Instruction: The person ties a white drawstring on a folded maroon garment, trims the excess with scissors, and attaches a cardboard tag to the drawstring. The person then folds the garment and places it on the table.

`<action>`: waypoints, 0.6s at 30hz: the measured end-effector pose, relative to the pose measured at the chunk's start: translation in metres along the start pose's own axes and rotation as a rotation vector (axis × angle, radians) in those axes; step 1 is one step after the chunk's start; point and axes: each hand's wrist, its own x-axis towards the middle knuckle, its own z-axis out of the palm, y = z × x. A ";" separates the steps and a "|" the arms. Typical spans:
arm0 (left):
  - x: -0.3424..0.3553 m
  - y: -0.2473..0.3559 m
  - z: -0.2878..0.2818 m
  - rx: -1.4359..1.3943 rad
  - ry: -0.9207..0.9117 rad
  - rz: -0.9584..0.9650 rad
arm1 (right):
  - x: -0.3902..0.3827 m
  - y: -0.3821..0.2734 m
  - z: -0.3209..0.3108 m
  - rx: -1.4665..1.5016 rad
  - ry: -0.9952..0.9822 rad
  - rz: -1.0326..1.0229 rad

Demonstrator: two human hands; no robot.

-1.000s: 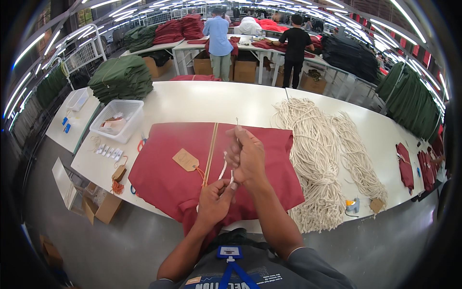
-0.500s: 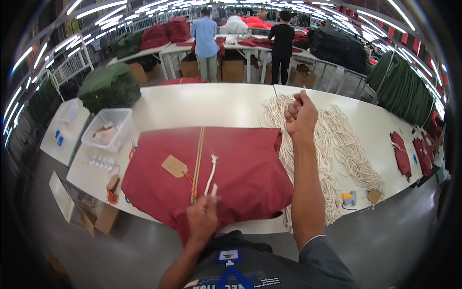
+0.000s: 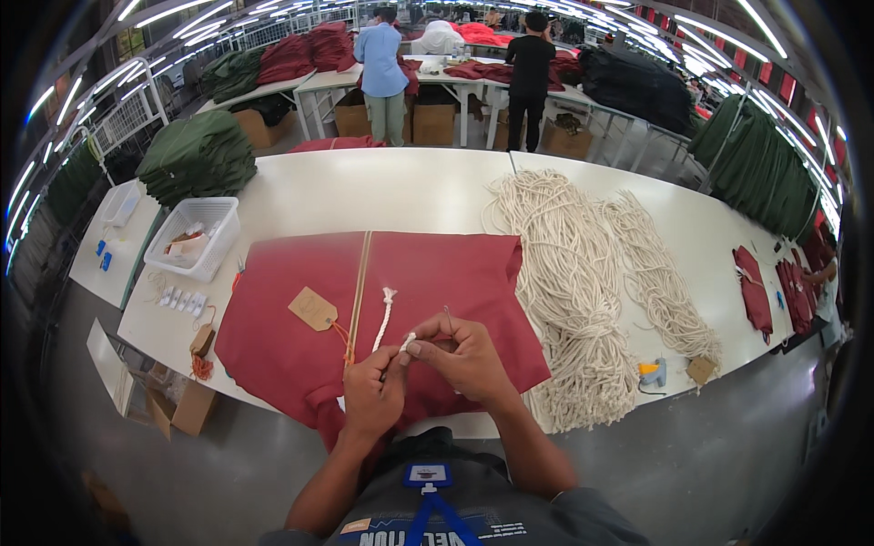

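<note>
A dark red fabric piece [image 3: 455, 273] lies spread in front of me, with a brass-toned zipper [image 3: 364, 273] running down it. A tan card tag [image 3: 313, 309] hangs from the zipper by an orange string. White twisted cord [image 3: 386, 318] lies on the fabric, its far end knotted and frayed. Over the near part of the fabric, my left hand [image 3: 375, 393] is closed around a cord end [image 3: 408, 343]. My right hand [image 3: 469, 362] pinches the same end at its tip. A thin dark tool [image 3: 447, 314] sticks up from the right fingers; its kind is unclear.
Bundles of cream cord [image 3: 564, 291] lie right of the fabric, beside a yellow-grey glue gun [image 3: 652, 373]. To the left are a white plastic basket [image 3: 193, 238] and stacked green fabric [image 3: 196, 155]. Two people [image 3: 381, 73] stand at tables beyond.
My right hand has come down from its raised position above the cord bundles to meet the left hand at the cord end. The left hand stays over the near fabric.
</note>
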 end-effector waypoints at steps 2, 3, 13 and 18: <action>0.000 0.000 -0.001 -0.030 -0.028 -0.041 | 0.000 0.002 -0.007 0.007 -0.002 -0.036; 0.000 0.001 -0.002 -0.065 -0.047 -0.065 | 0.000 0.001 -0.009 0.017 -0.012 -0.013; 0.003 0.007 -0.005 -0.090 -0.160 -0.109 | -0.021 -0.012 -0.011 -0.098 0.298 -0.146; 0.005 0.007 -0.025 -0.057 -0.112 -0.190 | -0.086 0.025 -0.101 -0.178 0.786 -0.089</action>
